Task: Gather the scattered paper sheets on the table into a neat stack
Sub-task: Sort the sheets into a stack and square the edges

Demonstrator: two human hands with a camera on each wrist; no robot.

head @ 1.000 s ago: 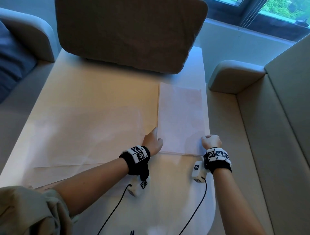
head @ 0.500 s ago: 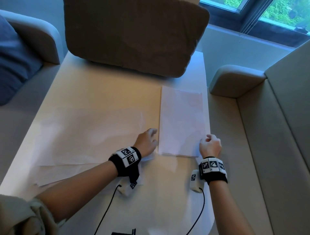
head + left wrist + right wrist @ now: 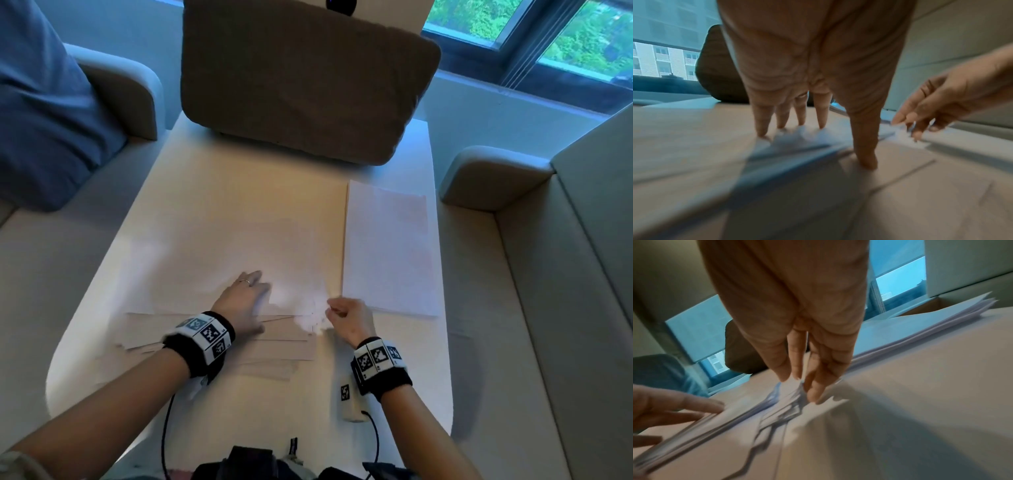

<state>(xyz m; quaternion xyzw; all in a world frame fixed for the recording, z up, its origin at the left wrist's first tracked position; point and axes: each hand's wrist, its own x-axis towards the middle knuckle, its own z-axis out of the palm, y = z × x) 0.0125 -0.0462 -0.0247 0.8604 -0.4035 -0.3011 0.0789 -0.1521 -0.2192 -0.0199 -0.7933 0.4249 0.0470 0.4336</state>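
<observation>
1. Paper sheets: two groups lie on the tabletop (image 3: 219,205). A squared stack (image 3: 388,253) sits at about 3 o'clock from the tabletop centre, near the right edge. The loose sheets (image 3: 212,274) are fanned across the area from centre to 8 o'clock, overlapping at slightly different angles.
2. Left hand (image 3: 245,301): flat on the loose sheets, fingers straight and spread, tips pressing down; it grips nothing.
3. Right hand (image 3: 347,317): placed at the right-hand corner of the loose sheets, just beside the near-left corner of the squared stack. Fingers reach down to the sheet edges; blur in both wrist views prevents telling whether a sheet is pinched or only touched.
4. Status (judgement): part of the task is done; the fanned group is not yet merged with the stack.
5. Fault risks from this position:
   - Pressing at one spot while pulling a corner may crease or buckle the top sheets.
   - A lift by one corner may let lower sheets slip out and fan further.
   - The stack lies close to the right edge; a sideways push from 9 o'clock could slide it over.
   - The cushion (image 3: 301,78) at 12 o'clock limits room for squaring.
</observation>
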